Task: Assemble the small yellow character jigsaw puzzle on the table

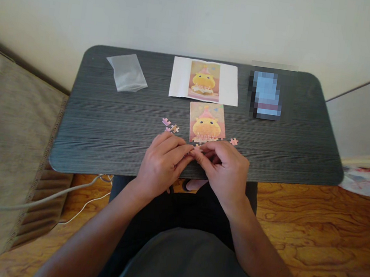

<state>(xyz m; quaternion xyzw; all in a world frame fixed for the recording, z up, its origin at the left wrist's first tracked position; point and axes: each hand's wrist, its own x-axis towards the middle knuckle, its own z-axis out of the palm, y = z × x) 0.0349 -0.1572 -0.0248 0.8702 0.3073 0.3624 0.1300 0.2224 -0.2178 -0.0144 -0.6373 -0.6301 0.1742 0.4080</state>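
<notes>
A small jigsaw puzzle (pixel 207 122) with a yellow cartoon figure on pink lies on the dark table (pixel 104 132), nearly whole. Just below its bottom edge my left hand (pixel 162 163) and my right hand (pixel 225 169) meet, fingertips pinched together over small puzzle pieces (pixel 197 148). What exactly each hand pinches is too small to make out. Loose pieces (pixel 170 126) lie left of the puzzle, and one piece (pixel 234 141) lies to its right.
A reference picture on white paper (pixel 205 81) lies behind the puzzle. A clear plastic bag (pixel 127 73) sits at the back left. A blurred blue object (pixel 266 94) sits at the back right. A couch (pixel 5 133) and cables (pixel 62 192) are on the left.
</notes>
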